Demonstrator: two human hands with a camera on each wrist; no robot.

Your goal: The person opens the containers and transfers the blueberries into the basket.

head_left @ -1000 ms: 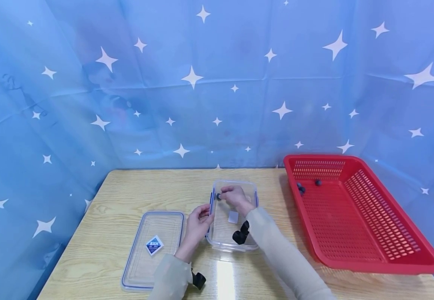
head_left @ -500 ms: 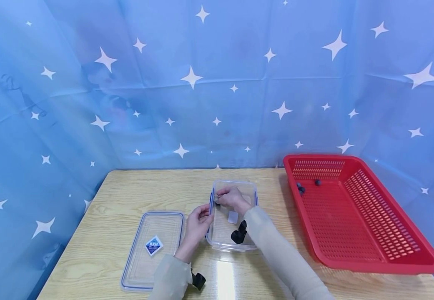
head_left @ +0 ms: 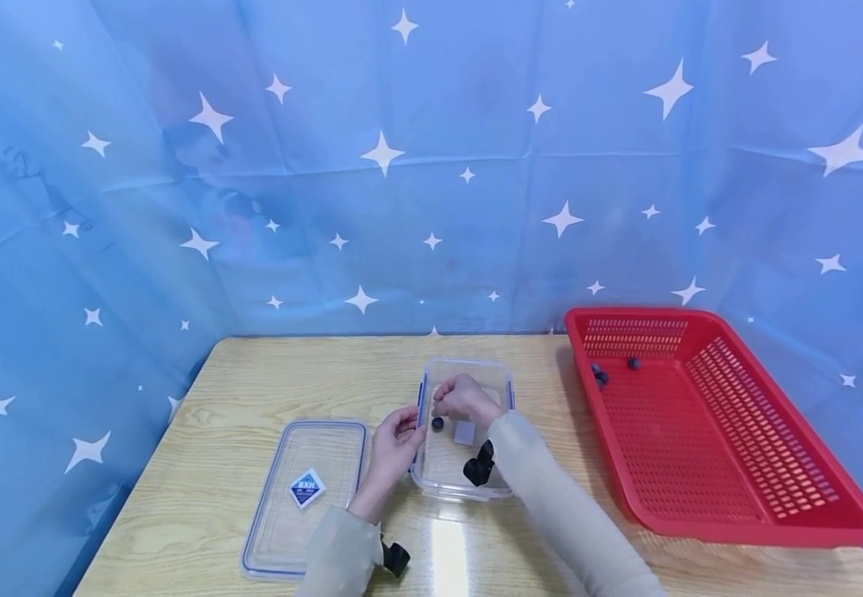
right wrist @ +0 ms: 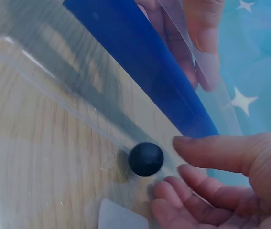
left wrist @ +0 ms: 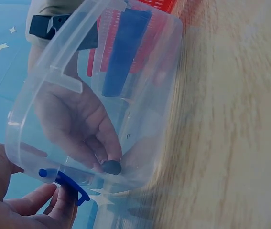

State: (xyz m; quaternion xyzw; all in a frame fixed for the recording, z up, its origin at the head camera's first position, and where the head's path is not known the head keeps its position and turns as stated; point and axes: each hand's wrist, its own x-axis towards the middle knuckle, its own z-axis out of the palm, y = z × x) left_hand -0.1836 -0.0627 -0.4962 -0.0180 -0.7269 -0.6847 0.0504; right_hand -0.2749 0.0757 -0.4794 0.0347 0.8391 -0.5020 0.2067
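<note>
A dark, round, blueberry-like ball rests on the floor of a clear plastic box with blue side latches, near the left wall. My right hand reaches into the box from the right. In the right wrist view its thumb and fingers are apart and relaxed, right beside the ball, with nothing pinched. My left hand grips the left wall of the box by its blue latch, thumb over the rim. A pale square label shows on the box floor.
To the left lies the clear lid with a blue edge and a diamond sticker. On the right stands a red perforated basket with several dark round balls at its far left. Behind the wooden table hangs a blue starry curtain.
The ball has shifted toward the near end of the box and now lies in front of my right fingers. That hand has stayed nearly in place, and my left hand keeps its grip.
</note>
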